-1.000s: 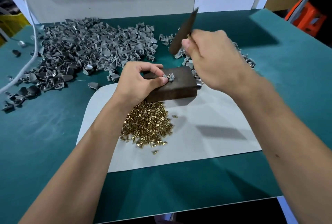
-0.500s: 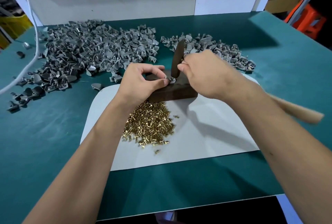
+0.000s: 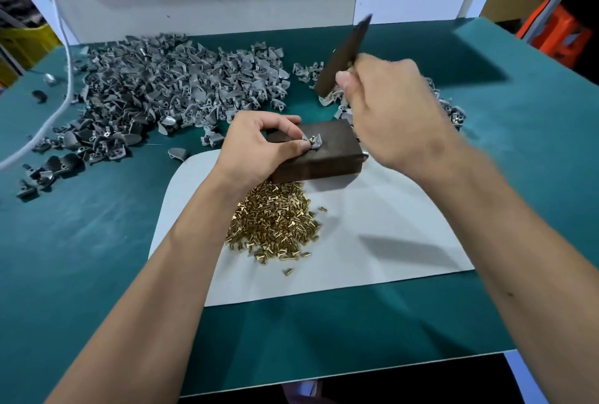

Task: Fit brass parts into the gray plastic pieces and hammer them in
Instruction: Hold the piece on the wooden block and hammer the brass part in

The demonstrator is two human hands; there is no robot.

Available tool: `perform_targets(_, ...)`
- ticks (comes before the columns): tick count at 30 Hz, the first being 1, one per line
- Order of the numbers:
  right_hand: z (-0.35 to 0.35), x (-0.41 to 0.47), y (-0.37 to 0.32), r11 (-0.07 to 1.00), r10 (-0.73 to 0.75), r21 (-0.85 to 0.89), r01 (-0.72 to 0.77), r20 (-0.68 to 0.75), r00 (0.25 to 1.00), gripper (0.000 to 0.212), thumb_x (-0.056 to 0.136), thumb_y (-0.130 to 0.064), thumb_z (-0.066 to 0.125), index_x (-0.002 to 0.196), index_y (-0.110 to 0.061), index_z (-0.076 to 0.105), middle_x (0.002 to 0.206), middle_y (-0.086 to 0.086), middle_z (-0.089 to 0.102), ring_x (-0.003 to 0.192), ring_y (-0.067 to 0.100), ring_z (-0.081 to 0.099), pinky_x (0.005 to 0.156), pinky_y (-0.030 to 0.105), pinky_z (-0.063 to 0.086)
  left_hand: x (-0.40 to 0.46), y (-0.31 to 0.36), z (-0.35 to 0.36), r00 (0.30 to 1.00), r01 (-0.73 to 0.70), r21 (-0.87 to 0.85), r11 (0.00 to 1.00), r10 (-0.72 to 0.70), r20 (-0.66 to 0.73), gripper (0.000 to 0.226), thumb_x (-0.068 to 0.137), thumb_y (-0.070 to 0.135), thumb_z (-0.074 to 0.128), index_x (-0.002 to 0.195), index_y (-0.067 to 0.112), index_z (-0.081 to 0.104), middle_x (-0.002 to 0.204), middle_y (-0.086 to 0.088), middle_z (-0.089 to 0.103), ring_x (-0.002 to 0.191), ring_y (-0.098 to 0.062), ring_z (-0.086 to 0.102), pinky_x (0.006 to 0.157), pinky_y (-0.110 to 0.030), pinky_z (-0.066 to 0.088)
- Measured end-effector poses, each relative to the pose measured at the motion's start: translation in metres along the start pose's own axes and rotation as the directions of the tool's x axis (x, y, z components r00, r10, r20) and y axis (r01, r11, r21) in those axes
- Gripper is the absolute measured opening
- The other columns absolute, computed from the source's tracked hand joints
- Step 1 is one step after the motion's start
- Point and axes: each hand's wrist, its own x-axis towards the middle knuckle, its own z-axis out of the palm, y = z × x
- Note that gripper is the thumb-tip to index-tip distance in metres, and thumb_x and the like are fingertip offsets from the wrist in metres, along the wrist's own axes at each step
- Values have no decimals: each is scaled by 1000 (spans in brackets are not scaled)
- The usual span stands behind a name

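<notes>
My left hand (image 3: 259, 147) pinches a small gray plastic piece (image 3: 313, 141) with a brass part standing in it, on top of a dark metal block (image 3: 327, 157). My right hand (image 3: 395, 115) grips a hammer just under its dark head (image 3: 345, 56), which is raised and blurred above and behind the block. A heap of brass parts (image 3: 275, 222) lies on a white sheet (image 3: 389, 228) just in front of the block.
A large pile of gray plastic pieces (image 3: 162, 92) covers the back left of the green table (image 3: 81, 241). A smaller pile (image 3: 450, 108) lies behind my right hand. A white cable (image 3: 61, 86) hangs at the left. A white wall panel closes the back.
The hammer head was down on the piece half a second ago and is now lifted up and back. My left hand has kept its pinch on the piece.
</notes>
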Motion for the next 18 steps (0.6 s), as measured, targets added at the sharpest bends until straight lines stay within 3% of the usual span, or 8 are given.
perform_targets(3, 8, -5, -5, 994, 41, -107, -12, 273, 961, 28, 110, -37, 38, 94, -20, 53, 85, 10, 59, 76, 34, 53, 70, 40, 45, 0, 0, 0, 1000, 2, -15, 1000, -2, -1, 19, 78, 0, 84, 75, 16, 76, 114, -5, 74, 103, -8, 72, 99, -37, 57)
perform_targets(5, 1, 0, -4, 984, 36, -175, 21, 319, 947, 29, 109, -37, 38, 87, -21, 48, 87, 11, 59, 80, 34, 54, 72, 41, 46, 0, 0, 1, 1000, 1, -8, 1000, -1, 1, 18, 78, 0, 84, 75, 16, 76, 115, -4, 74, 102, -7, 72, 98, -35, 57)
perform_targets(9, -4, 4, -3, 997, -52, -63, 54, 25, 998, 24, 108, -37, 39, 90, -23, 48, 78, 5, 51, 70, 33, 50, 64, 37, 38, 3, -3, 0, 1000, -13, 17, 1000, 13, -4, 10, 77, 4, 86, 81, 10, 79, 115, -2, 74, 103, -4, 71, 97, -30, 56)
perform_targets(14, 6, 2, -3, 986, 17, -161, 37, 324, 946, 31, 109, -36, 39, 83, -21, 45, 87, 9, 56, 82, 34, 55, 72, 40, 44, 1, -2, 0, 1000, -15, -13, 1000, 15, 3, 17, 78, 0, 84, 75, 14, 76, 117, -9, 74, 105, -15, 72, 98, -43, 57)
perform_targets(16, -4, 9, -1, 986, 3, -161, 42, 271, 963, 38, 108, -39, 40, 74, -23, 42, 83, 8, 56, 77, 34, 56, 68, 39, 44, 0, -2, 0, 1000, -12, 0, 1000, 12, 7, 14, 77, 4, 86, 76, 15, 77, 117, -6, 74, 106, -12, 72, 100, -43, 56)
perform_targets(18, -4, 8, 0, 997, -44, -60, 47, 60, 997, 33, 108, -38, 41, 79, -23, 46, 77, 5, 53, 65, 30, 51, 63, 37, 40, 2, -4, 0, 1000, -11, 13, 1000, 11, 4, 13, 77, 6, 87, 77, 16, 79, 116, -2, 74, 106, -8, 71, 102, -42, 55)
